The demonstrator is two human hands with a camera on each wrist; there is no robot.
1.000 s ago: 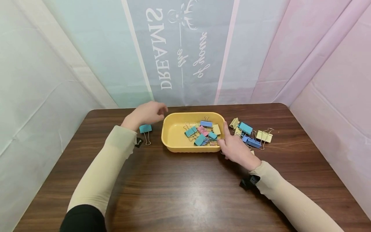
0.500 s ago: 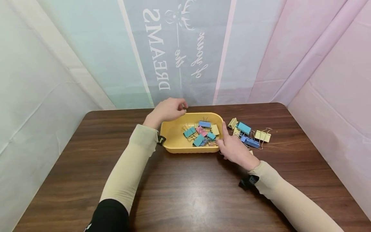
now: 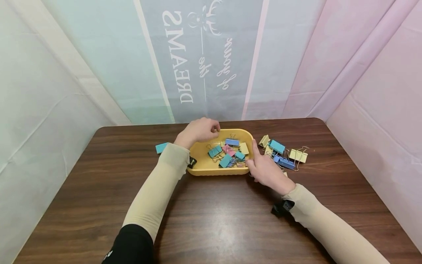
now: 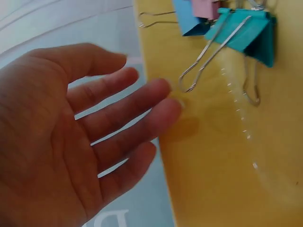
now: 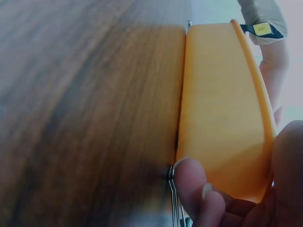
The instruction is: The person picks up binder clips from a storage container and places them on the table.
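Note:
A yellow plastic tray (image 3: 217, 172) holds several binder clips, among them a pink one (image 3: 228, 149), a blue one (image 3: 232, 142) and a teal one (image 3: 225, 160). My left hand (image 3: 201, 129) hovers over the tray's back left part. In the left wrist view its fingers (image 4: 128, 116) are loosely bent and spread, with nothing between them, apart from a teal clip (image 4: 251, 33) in the tray. My right hand (image 3: 267, 170) grips the tray's right end, index finger along the rim. In the right wrist view its fingertips (image 5: 189, 182) sit at the outer wall, near a clip's wire handle.
To the tray's right lies a pile of binder clips, with a teal one (image 3: 277, 146), a blue one (image 3: 284, 162) and a yellow one (image 3: 298, 156). A lone teal clip (image 3: 162, 147) lies left, partly behind the left sleeve. Fabric curtains (image 3: 211, 106) border the brown table (image 3: 211, 212).
My left hand has moved right, from near the lone teal clip to over the tray, and dipped slightly at the end. The right hand stays on the tray's end.

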